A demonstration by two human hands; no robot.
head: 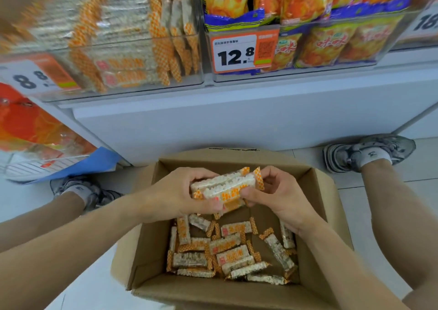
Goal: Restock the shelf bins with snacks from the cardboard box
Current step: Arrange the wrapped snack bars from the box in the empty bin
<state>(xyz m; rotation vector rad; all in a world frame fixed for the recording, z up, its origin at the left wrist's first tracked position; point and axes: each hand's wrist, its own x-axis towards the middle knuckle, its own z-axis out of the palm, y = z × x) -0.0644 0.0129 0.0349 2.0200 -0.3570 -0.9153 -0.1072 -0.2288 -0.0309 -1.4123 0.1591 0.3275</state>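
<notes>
I see the shelf bins (142,49) above, stocked; cardboard box (315,215) on the floor below, loose bars inside. Both hands — left (182,193), right (277,196) — curl round a bundle of snack bars (225,186) (over the box).

This is a shop, in a snack aisle. Clear plastic shelf bins (132,77) sit side by side on a white shelf (237,120), packed with wrapped rice bars (132,70) and orange chip bags (315,46). Printed price tags (244,52) clipped to the bin fronts read 12.8 and 8.8, one with a QR code. An open cardboard box (151,250) of the same bars stands on the pale tiled floor (379,215) below.
</notes>
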